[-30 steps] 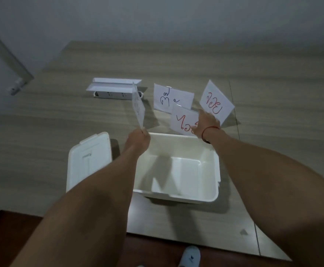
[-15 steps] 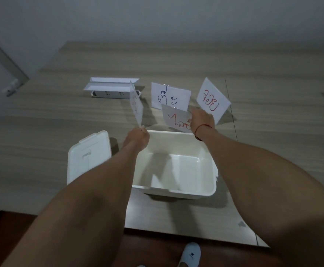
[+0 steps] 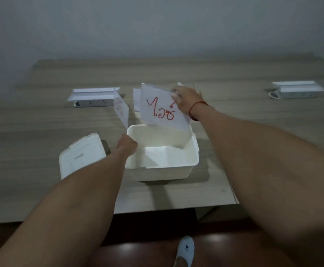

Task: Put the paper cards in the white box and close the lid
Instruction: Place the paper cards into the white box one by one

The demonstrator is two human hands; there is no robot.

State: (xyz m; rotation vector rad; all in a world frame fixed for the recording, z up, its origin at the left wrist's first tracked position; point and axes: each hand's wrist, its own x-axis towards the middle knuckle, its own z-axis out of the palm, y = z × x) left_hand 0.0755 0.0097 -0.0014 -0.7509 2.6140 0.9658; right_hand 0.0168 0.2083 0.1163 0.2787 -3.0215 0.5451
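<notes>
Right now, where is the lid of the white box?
In the head view the lid lies flat on the table, just left of the open white box, partly hidden by the left forearm.

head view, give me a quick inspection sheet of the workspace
surface: wood-grain table, near edge in view
job's things: white box open, looks empty; lid flat on the table left of it; red-lettered card tilted over the box's far rim; a second card edge-on
clutter: two white socket units on the table
grippers: right hand holds the red-lettered card, with more paper behind it; left hand holds the second card
cables: nothing seen
surroundings: plain wall, dark floor, a white shoe
</notes>
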